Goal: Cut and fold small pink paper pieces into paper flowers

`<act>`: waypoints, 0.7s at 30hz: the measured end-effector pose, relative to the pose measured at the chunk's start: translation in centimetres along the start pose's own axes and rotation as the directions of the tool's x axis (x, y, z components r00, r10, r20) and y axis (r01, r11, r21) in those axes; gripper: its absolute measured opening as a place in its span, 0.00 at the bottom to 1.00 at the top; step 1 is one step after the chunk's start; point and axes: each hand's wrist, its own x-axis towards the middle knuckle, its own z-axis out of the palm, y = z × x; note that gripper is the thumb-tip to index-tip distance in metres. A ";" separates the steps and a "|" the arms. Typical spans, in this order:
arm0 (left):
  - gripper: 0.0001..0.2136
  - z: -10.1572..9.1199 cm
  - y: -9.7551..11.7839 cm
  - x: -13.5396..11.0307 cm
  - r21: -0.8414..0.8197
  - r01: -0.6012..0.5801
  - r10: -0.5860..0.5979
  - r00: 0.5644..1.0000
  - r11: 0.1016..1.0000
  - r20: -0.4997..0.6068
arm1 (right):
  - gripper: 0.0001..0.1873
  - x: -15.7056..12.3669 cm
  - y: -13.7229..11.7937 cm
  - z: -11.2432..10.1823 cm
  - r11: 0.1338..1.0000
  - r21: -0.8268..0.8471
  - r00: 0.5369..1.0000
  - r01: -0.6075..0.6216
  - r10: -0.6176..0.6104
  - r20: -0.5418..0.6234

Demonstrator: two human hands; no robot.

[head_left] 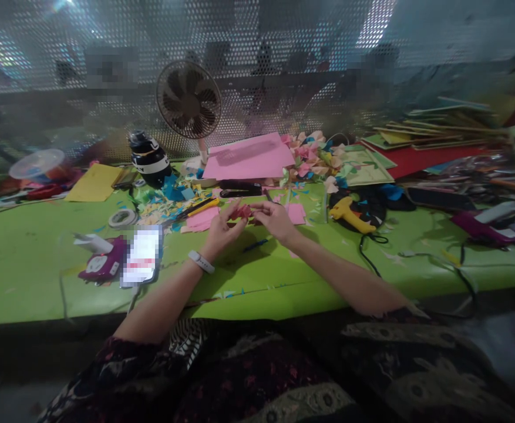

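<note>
A small reddish-pink paper flower (pixel 242 211) is held between my two hands, a little above the green tabletop. My left hand (pixel 225 230), with a white band at the wrist, has its fingers closed around the flower's left side. From the other side, my right hand (pixel 278 222) pinches at its right edge; the fingertips partly hide the fine shape. Pink paper pieces (pixel 202 219) lie beside and behind my hands. Below them rests a blue pen (pixel 255 245). A black stapler (pixel 240 189) and a yellow cutter (pixel 202 207) lie just beyond.
A yellow glue gun (pixel 352 215) lies right on a black round thing, its cord trailing forward. Behind stand a fan (pixel 189 101), a black bottle (pixel 150 161), pink sheets (pixel 251 157) and heaped paper flowers (pixel 312 154). A lit phone (pixel 141 256) and tape roll (pixel 123 219) are left.
</note>
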 end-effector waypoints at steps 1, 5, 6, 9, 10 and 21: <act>0.25 0.0 -0.1 0.0 -0.049 0.018 -0.017 1.000 0.999 0.006 | 0.09 0.0 0.0 0.0 1.000 0.003 1.000 0.000 0.000 0.000; 0.30 0.1 -0.8 0.1 -0.199 0.038 -0.031 0.999 0.979 0.038 | 0.07 0.0 0.2 0.0 1.000 -0.011 0.999 0.025 -0.024 0.040; 0.31 0.0 -0.8 0.1 -0.233 0.046 -0.035 0.998 0.971 0.051 | 0.06 0.0 0.4 -0.1 0.999 -0.021 0.998 0.042 -0.041 0.045; 0.35 -0.1 -0.8 0.1 -0.323 0.071 -0.043 0.995 0.944 0.092 | 0.05 0.4 1.0 -0.3 0.992 -0.067 0.994 0.104 -0.103 0.025; 0.35 -0.2 -0.7 0.2 -0.350 0.072 -0.039 0.994 0.934 0.099 | 0.05 0.6 1.1 -0.4 0.989 -0.084 0.993 0.121 -0.120 0.015; 0.28 -0.8 -0.7 0.6 -0.502 0.250 -0.228 0.968 0.828 0.106 | 0.04 0.7 0.9 -0.5 0.997 -0.016 0.997 0.077 -0.077 -0.008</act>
